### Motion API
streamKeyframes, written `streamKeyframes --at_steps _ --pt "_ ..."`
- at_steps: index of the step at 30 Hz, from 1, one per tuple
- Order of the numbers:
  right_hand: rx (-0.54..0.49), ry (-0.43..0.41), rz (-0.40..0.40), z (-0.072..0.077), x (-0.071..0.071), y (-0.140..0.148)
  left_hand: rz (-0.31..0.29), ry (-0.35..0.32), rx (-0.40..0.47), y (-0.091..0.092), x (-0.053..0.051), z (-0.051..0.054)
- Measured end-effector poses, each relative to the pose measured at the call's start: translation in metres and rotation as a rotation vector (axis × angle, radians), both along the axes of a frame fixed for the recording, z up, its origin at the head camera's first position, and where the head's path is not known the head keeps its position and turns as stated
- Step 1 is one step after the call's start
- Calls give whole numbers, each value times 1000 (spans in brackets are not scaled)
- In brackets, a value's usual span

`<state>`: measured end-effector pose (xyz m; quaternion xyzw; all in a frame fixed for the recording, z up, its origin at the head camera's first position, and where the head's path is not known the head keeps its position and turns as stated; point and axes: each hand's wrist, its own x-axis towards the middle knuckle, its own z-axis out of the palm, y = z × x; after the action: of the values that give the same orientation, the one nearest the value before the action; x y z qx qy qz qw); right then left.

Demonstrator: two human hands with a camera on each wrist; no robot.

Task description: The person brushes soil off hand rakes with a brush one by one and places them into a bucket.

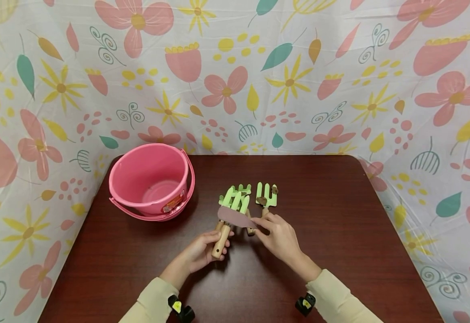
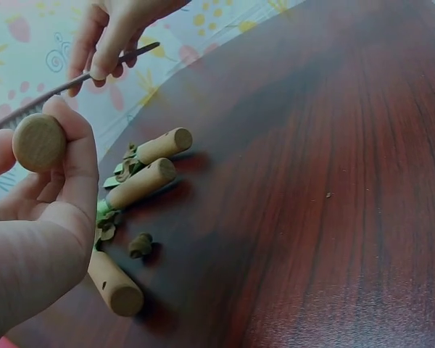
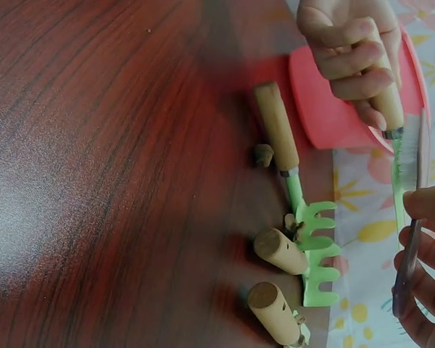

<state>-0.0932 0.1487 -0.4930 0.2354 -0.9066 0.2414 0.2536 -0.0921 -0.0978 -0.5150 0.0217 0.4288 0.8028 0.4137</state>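
Note:
My left hand [image 1: 202, 251] grips the wooden handle of a small green hand fork [image 1: 220, 244], its tines pointing away from me. With thumb and fingers, my right hand [image 1: 281, 240] pinches a mauve brush [image 1: 235, 217] that lies across the fork near its neck. Pale bristles on the brush [image 3: 409, 170] face the fork's green metal in the right wrist view. Beneath, a green hand rake [image 3: 320, 254] lies on the table, partly hidden by the held fork in the head view. Another green hand fork [image 1: 267, 197] lies beside it, with brown bits on its tines.
A pink bucket [image 1: 150, 177] stands at the table's back left, its handle hanging down in front. A brown clump [image 2: 140, 245] sits near the wooden handles of the lying tools. Flowered cloth [image 1: 226, 89] hangs behind the dark table [image 1: 319, 193].

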Motion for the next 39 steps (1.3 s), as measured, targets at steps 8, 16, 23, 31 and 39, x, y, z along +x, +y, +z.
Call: streamKeyframes --at_steps 8,16,23,31,39 --pt "-11 7 0 1 -8 3 -10 21 30 -1 2 0" --pt "-11 -2 -60 6 -16 9 -36 53 30 -3 0 1" --pt "-13 -12 -87 9 -23 12 -57 64 18 -6 1 0" --pt "-4 -8 -136 7 -28 20 -81 81 5 -8 3 -3" --pt "-41 -4 -203 6 -31 35 -102 104 -51 -11 7 -8"
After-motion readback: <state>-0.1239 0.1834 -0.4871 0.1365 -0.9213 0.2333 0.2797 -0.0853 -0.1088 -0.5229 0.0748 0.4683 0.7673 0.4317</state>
